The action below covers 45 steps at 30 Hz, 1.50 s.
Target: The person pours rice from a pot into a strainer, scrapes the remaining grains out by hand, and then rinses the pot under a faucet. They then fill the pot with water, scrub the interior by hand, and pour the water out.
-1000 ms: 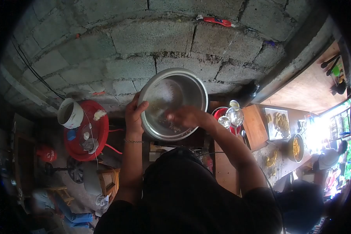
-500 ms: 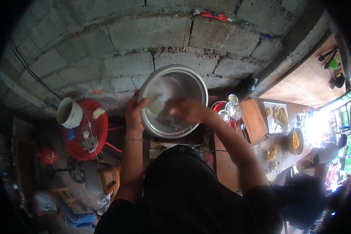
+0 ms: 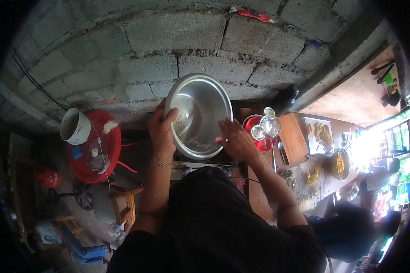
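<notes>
A large silver metal pot (image 3: 207,102) is tipped so that its mouth faces me. Small pale bits cling to its inner wall and bottom. My left hand (image 3: 161,129) grips the pot's left rim, the thumb over the edge and the other fingers hidden behind. At the lower right rim is my right hand (image 3: 238,143), its fingers apart and nothing in them, overlapping the rim in this view.
Left, a red round stool (image 3: 84,170) carries a white bucket (image 3: 75,129). At right stand a red container (image 3: 261,144) with metal strainers (image 3: 270,126), a wooden board (image 3: 292,136), a tray (image 3: 312,148) and a bowl of yellow food (image 3: 341,164). A block wall (image 3: 173,32) rises ahead; people are at both sides.
My right hand has come out from inside the pot to its lower right rim. The pot has shifted slightly left and turned a little, still in my left hand.
</notes>
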Tool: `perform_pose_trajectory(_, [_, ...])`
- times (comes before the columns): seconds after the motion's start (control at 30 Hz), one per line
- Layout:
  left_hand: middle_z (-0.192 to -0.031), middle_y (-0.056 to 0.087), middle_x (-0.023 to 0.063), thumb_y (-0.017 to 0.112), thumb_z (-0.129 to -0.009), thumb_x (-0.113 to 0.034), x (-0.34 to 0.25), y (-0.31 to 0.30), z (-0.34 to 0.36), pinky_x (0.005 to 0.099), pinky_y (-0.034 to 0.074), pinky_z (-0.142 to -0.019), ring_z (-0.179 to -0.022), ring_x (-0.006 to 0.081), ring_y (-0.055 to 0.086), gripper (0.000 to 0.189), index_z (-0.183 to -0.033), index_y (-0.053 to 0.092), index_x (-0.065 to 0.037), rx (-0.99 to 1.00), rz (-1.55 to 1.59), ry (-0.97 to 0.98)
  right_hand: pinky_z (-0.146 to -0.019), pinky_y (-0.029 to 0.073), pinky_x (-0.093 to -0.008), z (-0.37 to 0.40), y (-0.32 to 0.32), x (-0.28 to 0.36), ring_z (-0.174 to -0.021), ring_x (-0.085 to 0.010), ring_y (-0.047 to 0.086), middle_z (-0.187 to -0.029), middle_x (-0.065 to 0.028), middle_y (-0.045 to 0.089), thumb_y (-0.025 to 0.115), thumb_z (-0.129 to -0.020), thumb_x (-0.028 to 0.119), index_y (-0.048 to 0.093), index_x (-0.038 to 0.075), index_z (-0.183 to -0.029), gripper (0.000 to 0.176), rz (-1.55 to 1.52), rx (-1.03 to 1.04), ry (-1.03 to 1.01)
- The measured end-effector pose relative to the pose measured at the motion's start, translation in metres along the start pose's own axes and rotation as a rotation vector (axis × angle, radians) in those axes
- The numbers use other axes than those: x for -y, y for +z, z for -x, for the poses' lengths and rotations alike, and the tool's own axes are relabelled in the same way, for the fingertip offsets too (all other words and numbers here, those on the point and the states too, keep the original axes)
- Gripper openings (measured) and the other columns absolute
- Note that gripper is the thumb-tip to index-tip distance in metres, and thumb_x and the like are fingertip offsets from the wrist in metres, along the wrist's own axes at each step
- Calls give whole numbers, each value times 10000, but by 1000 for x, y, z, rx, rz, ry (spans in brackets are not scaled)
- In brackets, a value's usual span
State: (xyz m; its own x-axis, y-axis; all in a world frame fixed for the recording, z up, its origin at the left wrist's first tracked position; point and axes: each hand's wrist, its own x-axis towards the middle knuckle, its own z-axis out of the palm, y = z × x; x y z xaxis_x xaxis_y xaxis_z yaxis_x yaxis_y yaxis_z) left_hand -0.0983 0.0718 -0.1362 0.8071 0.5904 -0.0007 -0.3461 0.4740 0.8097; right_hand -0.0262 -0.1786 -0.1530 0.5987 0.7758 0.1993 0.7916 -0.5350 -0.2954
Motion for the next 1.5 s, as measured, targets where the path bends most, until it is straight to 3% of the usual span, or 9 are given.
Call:
perform_pose_trajectory(0.13, [-1044, 681, 29, 744, -881, -50, 19, 2, -3, 285, 472, -899, -970, 118, 612, 368, -1238, 682, 14, -76, -58, 69, -1103, 414, -542, 10, 14, 16, -1252, -476, 580, -1225, -335, 650, 508, -1029, 516, 557, -121, -1289, 689, -45, -7, 32])
perform_pose_trajectory(0.3, [-1029, 684, 52, 742, -886, -69, 54, -10, -11, 309, 489, -879, -957, 151, 630, 331, -1203, 692, 12, -218, -60, 31, -1056, 458, -513, 19, 27, 25, -1194, -446, 612, -1154, -270, 680, 574, -1020, 371, 623, -73, -1159, 468, -157, -74, 89])
perform_pose_trajectory(0.53, [-1094, 689, 128, 712, -918, -141, 83, -46, -24, 394, 549, -850, -937, 257, 687, 342, -1193, 657, 54, -345, 207, -254, -792, 491, -459, 21, 46, 32, -852, -335, 610, -872, -129, 627, 667, -932, 159, 668, 23, -875, 147, -167, -339, 53])
perform_pose_trajectory(0.83, [-1294, 649, 187, 617, -980, -240, 102, -62, -12, 470, 513, -1035, -1178, 326, 640, 448, -1329, 575, 37, -243, 324, -628, -542, 393, -392, 7, 36, 18, -579, -250, 512, -645, -55, 494, 750, -812, 60, 538, 75, -619, 287, -189, -627, -166])
perform_pose_trajectory(1.03, [-1271, 672, 172, 597, -985, -227, 101, -52, -7, 461, 516, -1039, -1158, 313, 655, 404, -1300, 606, 26, -207, 383, -609, -533, 397, -429, -3, 18, 23, -538, -290, 504, -609, -98, 491, 704, -851, 29, 533, 55, -618, 291, -236, -560, -63])
perform_pose_trajectory(1.13, [-1260, 677, 165, 607, -981, -224, 93, -45, -7, 457, 524, -1021, -1140, 302, 664, 399, -1291, 612, 27, -209, 354, -594, -527, 412, -398, 0, 18, 21, -542, -280, 546, -602, -84, 533, 724, -866, 74, 573, 51, -602, 304, -236, -539, -29])
perform_pose_trajectory(1.23, [-1235, 683, 154, 631, -971, -226, 91, -43, -4, 445, 531, -1000, -1118, 286, 671, 396, -1275, 620, 28, -193, 310, -535, -501, 391, -392, 4, 24, 19, -497, -282, 513, -586, -103, 547, 715, -902, 103, 579, 24, -598, 342, -392, -566, 194])
perform_pose_trajectory(1.37, [-1191, 687, 142, 669, -950, -210, 87, -37, 2, 414, 535, -967, -1075, 272, 675, 391, -1257, 626, 29, -187, 260, -373, -476, 302, -303, 3, 23, 2, -456, -130, 404, -509, 15, 456, 635, -1028, 244, 549, 60, -559, 511, -1039, -589, 657])
perform_pose_trajectory(1.5, [-1170, 685, 134, 693, -931, -188, 76, -31, 7, 382, 517, -959, -1056, 255, 667, 396, -1251, 626, 35, -77, 136, -202, -473, 229, -288, -18, 16, -21, -494, -44, 360, -522, 54, 451, 592, -1057, 338, 535, 103, -552, 560, -1613, -616, 572])
